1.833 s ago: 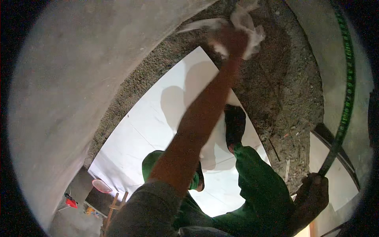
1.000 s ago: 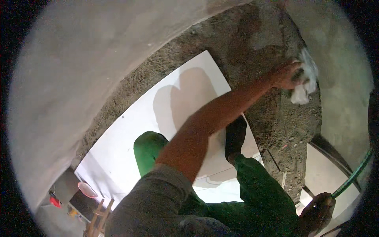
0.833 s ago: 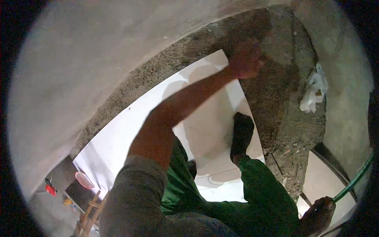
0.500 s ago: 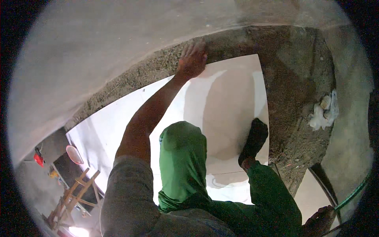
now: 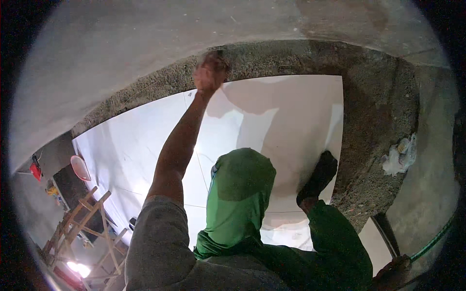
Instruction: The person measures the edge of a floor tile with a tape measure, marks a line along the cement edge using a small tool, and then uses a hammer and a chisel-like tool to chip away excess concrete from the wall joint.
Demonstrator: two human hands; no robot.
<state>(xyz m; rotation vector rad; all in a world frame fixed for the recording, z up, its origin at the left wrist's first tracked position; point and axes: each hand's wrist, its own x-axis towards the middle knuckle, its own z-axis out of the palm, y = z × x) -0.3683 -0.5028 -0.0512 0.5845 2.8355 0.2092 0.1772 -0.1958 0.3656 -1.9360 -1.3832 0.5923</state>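
Note:
My left hand (image 5: 210, 72), blurred, is at the strip of rough gritty screed (image 5: 264, 58) between the white tiles (image 5: 286, 97) and the wall, just beyond the tiles' far edge; its fingers are too smeared to read. At the lower right, my right hand (image 5: 393, 269) is closed on the end of a long green marked strip (image 5: 432, 242), which runs up toward the right wall. My green-clad knee (image 5: 238, 179) is bent over the tiles, and my dark-covered foot (image 5: 318, 174) rests near their right edge. A crumpled white plastic bag (image 5: 400, 155) lies on the screed at the right.
Plastered walls (image 5: 121, 48) curve along the far side and right. At the left are a pink-rimmed oval tub (image 5: 80, 168), a red object (image 5: 35, 170), a wooden frame (image 5: 85, 213) and a bright lamp (image 5: 78, 269). A pale panel (image 5: 374, 240) is at the lower right.
My left hand let go of the crumpled plastic at the right and swung left to the tiles' far edge. The view turned, and my right hand's strip sank lower at the right.

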